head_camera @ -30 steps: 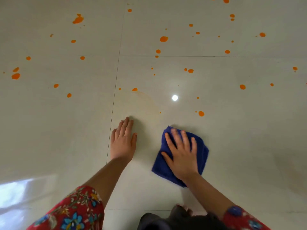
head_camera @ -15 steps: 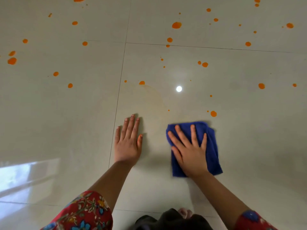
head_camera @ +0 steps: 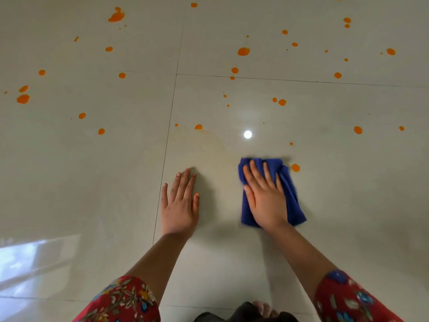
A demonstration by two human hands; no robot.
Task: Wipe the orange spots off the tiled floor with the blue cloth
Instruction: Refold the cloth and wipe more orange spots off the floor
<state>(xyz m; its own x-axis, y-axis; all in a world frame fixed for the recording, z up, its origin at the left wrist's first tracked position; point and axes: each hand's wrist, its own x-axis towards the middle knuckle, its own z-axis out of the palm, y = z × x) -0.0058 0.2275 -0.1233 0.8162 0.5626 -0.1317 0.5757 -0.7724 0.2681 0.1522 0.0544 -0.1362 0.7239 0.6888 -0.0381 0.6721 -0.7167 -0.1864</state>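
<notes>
The blue cloth (head_camera: pixel 293 209) slid forward across glossy tiled floor (head_camera: pixel 348 205).

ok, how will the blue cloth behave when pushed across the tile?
Probably floppy: the blue cloth shows folds beside the flat right hand. Likely slides easily, since the tiled floor looks glossy. Its edges may bunch under pushing.
</notes>
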